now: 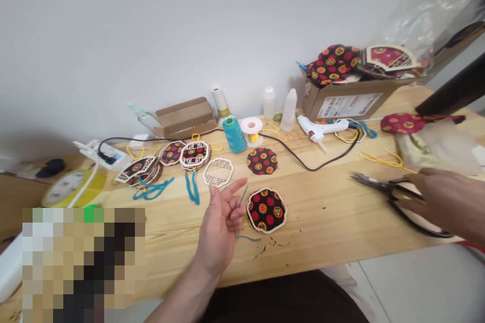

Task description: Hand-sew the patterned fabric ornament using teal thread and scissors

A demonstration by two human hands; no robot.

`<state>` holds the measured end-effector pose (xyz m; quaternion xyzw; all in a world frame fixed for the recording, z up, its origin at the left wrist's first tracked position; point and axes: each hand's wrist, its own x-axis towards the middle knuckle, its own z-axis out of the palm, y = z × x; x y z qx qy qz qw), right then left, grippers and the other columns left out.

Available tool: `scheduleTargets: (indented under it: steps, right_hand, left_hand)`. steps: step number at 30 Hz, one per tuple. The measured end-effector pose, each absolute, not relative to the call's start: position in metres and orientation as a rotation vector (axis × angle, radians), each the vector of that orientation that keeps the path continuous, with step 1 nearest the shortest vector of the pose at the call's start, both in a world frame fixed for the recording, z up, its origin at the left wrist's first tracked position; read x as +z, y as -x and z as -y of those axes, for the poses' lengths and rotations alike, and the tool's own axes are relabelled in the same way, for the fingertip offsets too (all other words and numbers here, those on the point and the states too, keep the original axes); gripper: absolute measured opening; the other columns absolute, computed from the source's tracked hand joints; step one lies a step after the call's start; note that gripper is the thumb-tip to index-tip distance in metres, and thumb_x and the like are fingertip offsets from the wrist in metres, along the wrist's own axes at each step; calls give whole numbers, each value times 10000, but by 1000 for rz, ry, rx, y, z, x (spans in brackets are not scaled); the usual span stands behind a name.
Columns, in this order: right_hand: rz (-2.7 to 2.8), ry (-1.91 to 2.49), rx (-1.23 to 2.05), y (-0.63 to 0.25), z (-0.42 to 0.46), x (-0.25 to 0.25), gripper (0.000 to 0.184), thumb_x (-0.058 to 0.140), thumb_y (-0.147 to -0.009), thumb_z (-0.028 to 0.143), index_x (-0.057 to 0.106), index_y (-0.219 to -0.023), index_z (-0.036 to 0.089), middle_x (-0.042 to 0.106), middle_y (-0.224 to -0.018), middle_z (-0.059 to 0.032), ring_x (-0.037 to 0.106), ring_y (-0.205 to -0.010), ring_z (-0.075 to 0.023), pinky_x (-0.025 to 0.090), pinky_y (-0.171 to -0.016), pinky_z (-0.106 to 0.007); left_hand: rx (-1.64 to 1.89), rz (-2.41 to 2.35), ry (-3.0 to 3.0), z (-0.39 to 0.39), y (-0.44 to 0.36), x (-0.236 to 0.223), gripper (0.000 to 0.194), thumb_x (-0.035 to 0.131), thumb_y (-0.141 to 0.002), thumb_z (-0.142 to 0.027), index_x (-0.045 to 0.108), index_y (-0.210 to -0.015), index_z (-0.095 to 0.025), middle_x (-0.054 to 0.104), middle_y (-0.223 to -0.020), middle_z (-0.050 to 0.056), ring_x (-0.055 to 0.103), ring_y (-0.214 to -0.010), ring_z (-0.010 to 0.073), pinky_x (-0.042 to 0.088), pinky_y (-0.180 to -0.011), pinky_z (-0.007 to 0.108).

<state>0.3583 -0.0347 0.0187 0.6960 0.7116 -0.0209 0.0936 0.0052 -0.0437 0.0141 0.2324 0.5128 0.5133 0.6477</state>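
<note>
My left hand (223,222) is raised above the table's middle, thumb and index finger extended. Its other fingers are curled around a thin blue cord (244,196). Just right of it lies a scalloped pale-rimmed piece (267,210) with black, red-dotted floral fabric. A short piece of blue cord (248,238) rests below. At the right, my right hand (441,199), slightly blurred, is over the handles of black-handled scissors (371,184), fingers stretched out and apart. Behind the left hand are a pale lattice frame (219,172) and a loose fabric piece (262,161).
Along the wall stand a teal thread cone (234,136), a yellow cord spool (252,130), bottles (289,111) and a white glue gun (320,128) with a black cable. A filled cardboard box (341,103) is back right. Tasselled ornaments (195,154) lie left, near yellow tape (74,186).
</note>
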Motion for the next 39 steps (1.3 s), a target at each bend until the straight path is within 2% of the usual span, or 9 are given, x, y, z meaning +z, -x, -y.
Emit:
scheduleTargets:
  steps: [2, 4, 8, 12, 19, 23, 27, 33, 39]
  right_hand:
    - [-2305, -2083, -162, -326, 30, 32, 273, 488, -827, 399, 633, -720, 193, 660, -733, -119, 621, -670, -257, 436, -580, -372]
    - [-2570, -2078, -604, -284, 25, 41, 333, 473, -852, 449, 648, -983, 197, 667, -930, -87, 616, -713, -196, 463, -639, -341]
    - [-2579, -1756, -1737, -206, 6, 37, 418, 629, -766, 415, 619, -1118, 190, 640, -888, -28, 587, -750, -135, 465, -656, -261]
    - [-2483, -1376, -2237, -167, -11, 19, 490, 721, -681, 338, 625, -1122, 148, 585, -768, 3, 535, -677, -104, 439, -611, -231]
    - [-2547, -1271, -2349, -159, -15, 10, 113, 672, -728, 247, 700, -754, 141, 592, -659, 13, 503, -608, -90, 411, -582, -221]
    - [-2655, -1373, -2251, -160, -13, 10, 140, 624, -763, 199, 647, -642, 132, 587, -615, 16, 497, -592, -84, 391, -564, -210]
    - [-2618, -1394, -2241, -162, -13, 12, 177, 598, -786, 202, 621, -626, 130, 604, -578, 10, 520, -566, -88, 413, -565, -210]
    - [-2599, -1516, -2156, -163, -16, 16, 138, 643, -755, 215, 642, -650, 125, 595, -575, 18, 523, -561, -83, 400, -526, -186]
    - [-2648, -1492, -2020, -163, -15, 17, 153, 614, -777, 208, 645, -656, 121, 599, -567, 14, 502, -540, -83, 385, -513, -196]
  left_hand:
    - [1175, -1165, -561, 45, -7, 14, 675, 433, -783, -666, 641, -1119, -119, 352, -594, -45, 256, -488, 65, 188, -418, 155]
    - [1172, -1161, -601, 46, -9, 15, 692, 429, -779, -673, 623, -1152, -123, 357, -598, -42, 252, -495, 71, 187, -426, 167]
    - [1166, -1159, -675, 51, -11, 17, 709, 413, -780, -682, 592, -1204, -143, 336, -604, -44, 245, -512, 83, 191, -443, 186]
    - [1170, -1150, -719, 54, -9, 15, 672, 406, -796, -669, 586, -1216, -177, 346, -633, -36, 271, -542, 90, 223, -468, 198]
    - [1138, -1138, -716, 55, -7, 7, 654, 412, -809, -650, 568, -1237, -181, 423, -631, -20, 295, -554, 95, 227, -483, 222]
    - [1117, -1110, -706, 54, -8, 7, 604, 397, -844, -604, 587, -1195, -151, 460, -591, -10, 296, -530, 93, 203, -470, 229]
    - [1092, -1094, -664, 52, -9, 8, 376, 506, -869, -427, 620, -1104, -157, 534, -640, 7, 285, -495, 59, 187, -466, 212]
    - [1079, -1113, -668, 51, -8, 4, 241, 640, -803, -284, 660, -993, -136, 418, -555, -55, 287, -479, 40, 192, -461, 192]
    - [1001, -1172, -775, 52, -6, 1, 166, 627, -807, -280, 668, -881, -138, 598, -652, 12, 329, -477, 38, 226, -450, 187]
